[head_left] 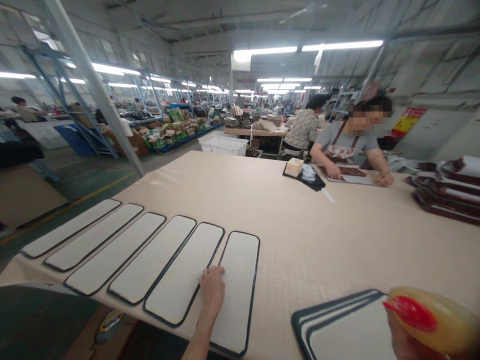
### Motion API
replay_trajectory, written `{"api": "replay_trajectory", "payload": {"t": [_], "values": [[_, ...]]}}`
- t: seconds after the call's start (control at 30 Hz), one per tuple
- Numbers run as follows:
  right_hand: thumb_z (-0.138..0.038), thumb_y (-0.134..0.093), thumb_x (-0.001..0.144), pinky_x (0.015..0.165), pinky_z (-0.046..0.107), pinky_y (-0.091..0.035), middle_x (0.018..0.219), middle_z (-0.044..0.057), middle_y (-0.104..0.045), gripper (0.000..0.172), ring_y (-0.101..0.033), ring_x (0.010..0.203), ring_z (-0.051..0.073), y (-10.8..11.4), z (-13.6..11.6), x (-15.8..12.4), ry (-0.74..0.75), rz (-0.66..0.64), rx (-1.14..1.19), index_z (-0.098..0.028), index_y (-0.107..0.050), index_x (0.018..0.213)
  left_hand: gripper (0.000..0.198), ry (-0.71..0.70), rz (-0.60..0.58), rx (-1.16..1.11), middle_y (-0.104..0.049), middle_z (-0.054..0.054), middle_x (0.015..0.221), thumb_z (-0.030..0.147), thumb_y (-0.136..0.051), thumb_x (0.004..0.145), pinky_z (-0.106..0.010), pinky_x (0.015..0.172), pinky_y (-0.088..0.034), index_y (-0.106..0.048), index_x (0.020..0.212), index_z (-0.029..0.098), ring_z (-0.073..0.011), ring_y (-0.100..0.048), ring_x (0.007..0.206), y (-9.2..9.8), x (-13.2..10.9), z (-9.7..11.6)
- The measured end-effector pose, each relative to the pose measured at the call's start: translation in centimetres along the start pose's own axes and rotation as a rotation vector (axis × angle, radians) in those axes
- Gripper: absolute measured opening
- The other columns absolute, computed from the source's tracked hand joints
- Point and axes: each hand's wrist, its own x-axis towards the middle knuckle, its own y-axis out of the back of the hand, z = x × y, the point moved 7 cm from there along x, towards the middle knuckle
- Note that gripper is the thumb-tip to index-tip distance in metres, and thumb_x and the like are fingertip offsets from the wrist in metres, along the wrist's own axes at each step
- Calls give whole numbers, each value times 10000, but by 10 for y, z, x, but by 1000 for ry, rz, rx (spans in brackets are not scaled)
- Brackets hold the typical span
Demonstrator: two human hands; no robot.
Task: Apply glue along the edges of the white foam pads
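My left hand (213,289) is at the left edge of the rightmost white panel (240,280) with a dark border, its fingers bent and closed on that edge. Just left of it lies another such panel (187,270), part of a slanted row of several along the table's near left side. In the lower right corner, my right hand (403,335) is wrapped around a yellowish squeeze bottle (450,320) with a red tip; both are partly cut off and blurred. Beneath the bottle sits a stack of similar dark-edged panels (348,330).
Across the large beige-covered table (285,215), a co-worker (348,145) handles brown pieces. Near them are a black tray (303,175) with a pale block and a stack of brown pieces (450,190). A white bin (224,145) stands beyond the far edge. A slanted pole (97,85) rises at left.
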Motion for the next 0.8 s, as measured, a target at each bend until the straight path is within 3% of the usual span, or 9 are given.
{"api": "replay_trajectory", "payload": {"t": [0.13,0.27,0.33,0.4,0.5,0.6,0.7,0.8], "values": [[-325,-592,753,537,287,-609,1123,53,-631,354,-648,824,215,-23,-8,-49,-85,381,44,-187,-626,1077,427,-13,-1,52,-592,-86,1107,-19,-357,776,-333,771,-381,-582,1073,190,-232,-511,1025,5,-3,-3],[-301,-553,788,520,284,-595,983,72,-679,291,-659,747,203,-29,-22,-56,-86,521,138,-165,-639,1031,352,-67,124,54,-509,-119,1221,120,-410,828,-354,775,-416,-547,1149,161,-265,-498,1047,15,-9,10],[-288,-525,809,562,287,-590,926,79,-689,282,-659,727,195,-22,-26,-51,-88,527,191,-149,-635,1027,338,-170,183,-3,-491,-124,1259,166,-427,838,-384,829,-410,-553,1152,158,-280,-475,1094,14,-14,41],[-284,-524,812,643,308,-583,902,94,-691,289,-662,753,199,-14,-29,-44,-75,457,231,-133,-625,1036,329,-339,142,-113,-520,-119,1244,190,-445,842,-383,893,-391,-557,1149,158,-264,-469,1124,-1,-25,93],[-288,-611,763,773,336,-545,904,105,-691,324,-655,849,214,-6,-42,-34,35,256,251,-121,-617,1041,328,-646,-135,-264,-597,-90,1165,255,-487,839,-343,956,-361,-559,1146,168,-219,-505,1104,-45,-62,193],[-271,-677,717,819,338,-520,918,106,-692,344,-648,887,218,4,-57,-33,128,166,268,-119,-624,1021,622,-817,-349,-214,-492,-149,1309,426,-568,778,-389,1007,-305,-437,1290,98,-278,-417,1208,-90,-109,270],[-249,-669,726,792,336,-530,917,87,-697,305,-660,844,206,19,-67,-38,149,220,288,-147,-631,1011,862,-818,-458,-64,-327,-226,1415,503,-625,702,-458,1029,-246,-322,1351,24,-371,-274,1295,-122,-134,302],[-258,-677,722,797,337,-524,900,65,-702,339,-660,842,198,34,-77,-44,192,261,273,-171,-621,1045,798,-812,-482,44,-340,-220,1408,420,-673,679,-449,1025,-241,-358,1316,57,-372,-262,1300,-132,-141,309]]}}
